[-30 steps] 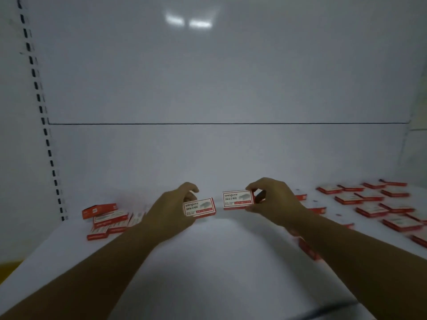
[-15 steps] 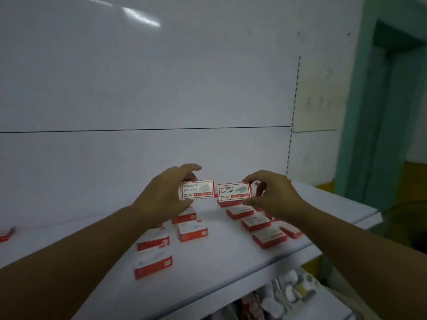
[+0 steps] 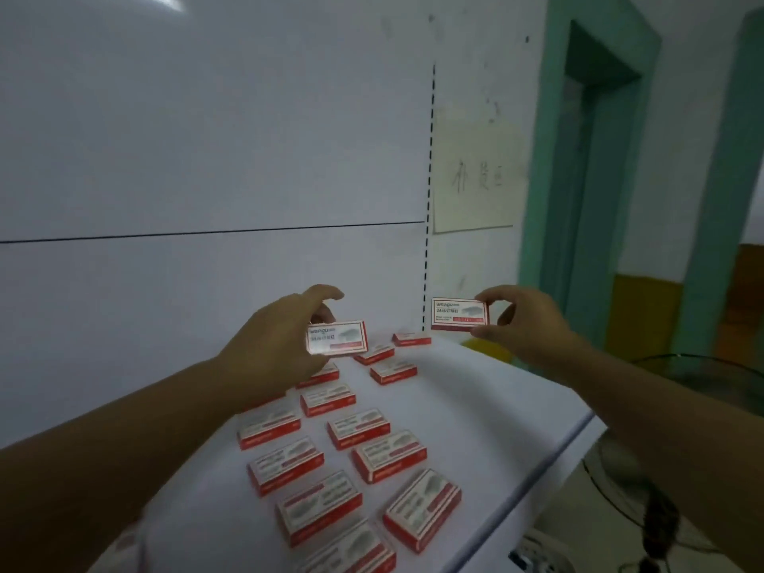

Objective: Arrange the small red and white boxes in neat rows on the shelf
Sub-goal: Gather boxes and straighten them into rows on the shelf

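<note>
Red and white, each small box has writing on its white face. On the box in our right hand [image 3: 525, 324], the right box [image 3: 459, 315], we can read "24/6" under a brand word too blurry to spell. The left box [image 3: 337, 338] has the same look, but its words are blurred.

Our right hand is up at 1 o'clock. Its thumb is under the box and its fingers are on top, pinching the box at its right end. The box sticks out to the left of the hand, face toward us, in the air above the shelf [image 3: 488, 390].

Our left hand [image 3: 277, 345] is near 12 o'clock, a bit lower. Its fingers curl over the top and its thumb is below, closed on the left box, which sits at the hand's right side. The two boxes are apart.

More boxes [image 3: 359, 428] lie flat in rows on the white shelf, from 12 o'clock down to 6 o'clock. A paper [image 3: 475, 175] on the wall at 1 o'clock has faint handwriting we cannot read.
</note>
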Motion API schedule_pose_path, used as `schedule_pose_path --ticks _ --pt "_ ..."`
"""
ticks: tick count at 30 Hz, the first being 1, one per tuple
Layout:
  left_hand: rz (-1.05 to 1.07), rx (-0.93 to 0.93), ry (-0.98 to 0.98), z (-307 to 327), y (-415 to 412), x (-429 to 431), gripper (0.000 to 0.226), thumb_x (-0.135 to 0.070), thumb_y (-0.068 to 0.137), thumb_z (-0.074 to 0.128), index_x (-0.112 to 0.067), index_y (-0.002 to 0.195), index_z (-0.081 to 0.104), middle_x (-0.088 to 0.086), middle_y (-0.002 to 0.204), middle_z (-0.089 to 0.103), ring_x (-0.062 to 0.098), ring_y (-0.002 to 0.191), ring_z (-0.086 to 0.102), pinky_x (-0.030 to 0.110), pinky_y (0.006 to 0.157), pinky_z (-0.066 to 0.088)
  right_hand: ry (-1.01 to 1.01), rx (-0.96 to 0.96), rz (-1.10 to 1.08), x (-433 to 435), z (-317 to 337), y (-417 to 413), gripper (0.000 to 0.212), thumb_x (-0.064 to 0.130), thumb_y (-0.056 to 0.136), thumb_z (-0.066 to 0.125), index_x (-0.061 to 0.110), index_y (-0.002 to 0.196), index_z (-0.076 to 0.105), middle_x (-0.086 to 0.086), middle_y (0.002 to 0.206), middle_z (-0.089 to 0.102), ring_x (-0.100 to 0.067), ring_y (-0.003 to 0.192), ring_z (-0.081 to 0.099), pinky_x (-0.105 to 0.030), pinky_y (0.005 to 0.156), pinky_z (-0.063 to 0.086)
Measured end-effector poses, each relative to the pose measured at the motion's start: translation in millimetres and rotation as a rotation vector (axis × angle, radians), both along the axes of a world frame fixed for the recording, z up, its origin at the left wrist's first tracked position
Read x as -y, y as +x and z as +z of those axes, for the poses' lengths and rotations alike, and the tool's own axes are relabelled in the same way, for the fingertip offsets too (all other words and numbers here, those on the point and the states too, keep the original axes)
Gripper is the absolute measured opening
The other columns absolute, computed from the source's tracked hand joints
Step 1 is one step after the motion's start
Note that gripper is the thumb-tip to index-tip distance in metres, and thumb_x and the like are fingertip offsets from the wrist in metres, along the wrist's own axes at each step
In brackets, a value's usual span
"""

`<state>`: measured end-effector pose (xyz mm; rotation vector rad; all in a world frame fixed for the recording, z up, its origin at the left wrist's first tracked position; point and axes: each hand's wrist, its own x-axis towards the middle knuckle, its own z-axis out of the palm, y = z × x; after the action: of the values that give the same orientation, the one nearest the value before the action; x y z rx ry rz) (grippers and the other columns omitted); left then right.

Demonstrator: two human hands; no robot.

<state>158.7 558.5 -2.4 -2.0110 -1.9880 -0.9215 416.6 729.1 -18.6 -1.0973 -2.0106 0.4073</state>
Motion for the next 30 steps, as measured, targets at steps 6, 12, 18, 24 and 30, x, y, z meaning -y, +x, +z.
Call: schedule_pose_path --ticks 6,12,18,24,30 --pt "-0.025 0.056 -0.213 -35 35 -79 0.072 -0.028 0.064 0.079 -0.038 0.122 0.038 -0.017 0.096 0.060 0.001 0.084 0.058 0.012 0.070 0.046 -0.078 0.176 0.168 -101 -34 -10 0.030 0.027 0.066 0.082 0.026 0.092 0.067 0.012 0.083 0.066 -0.008 0.058 0.054 -0.017 0.053 0.045" --pt "0.145 0.088 -0.425 -82 64 -123 0.067 -0.029 0.067 0.078 -0.038 0.122 0.040 -0.013 0.109 0.061 0.003 0.088 0.055 0.018 0.077 0.051 -0.112 0.334 0.424 -165 -76 -52 0.024 0.035 0.070 0.075 0.026 0.092 0.071 0.020 0.069 0.060 0.007 0.048 0.050 -0.001 0.046 0.034" --pt "0.289 0.067 -0.444 -69 67 -112 0.069 -0.050 0.070 0.070 -0.040 0.130 0.038 -0.014 0.132 0.050 0.005 0.112 0.046 0.027 0.096 0.040 -0.031 0.544 0.476 -178 -75 -58 0.051 0.056 0.077 0.058 0.029 0.121 0.059 0.005 0.120 0.061 -0.013 0.102 0.056 -0.024 0.084 0.041" --pt "0.588 -0.126 -0.587 -31 8 -29 0.073 -0.066 0.084 0.033 -0.028 0.144 0.018 -0.003 0.156 0.013 0.015 0.143 0.002 0.039 0.115 0.007 0.322 0.741 0.683 -76 -47 -106 0.069 0.065 0.084 0.038 0.028 0.142 0.029 -0.002 0.156 0.018 -0.020 0.143 0.010 -0.039 0.114 0.012" --pt "0.836 -0.091 -0.749 -36 -16 156 0.063 -0.056 0.091 0.030 -0.026 0.144 0.018 0.005 0.156 0.010 0.026 0.143 0.004 0.049 0.116 0.008 0.403 0.647 0.985 108 -20 -181 0.068 0.062 0.088 0.035 0.029 0.145 0.020 0.000 0.158 0.005 -0.015 0.144 -0.003 -0.036 0.115 0.005"
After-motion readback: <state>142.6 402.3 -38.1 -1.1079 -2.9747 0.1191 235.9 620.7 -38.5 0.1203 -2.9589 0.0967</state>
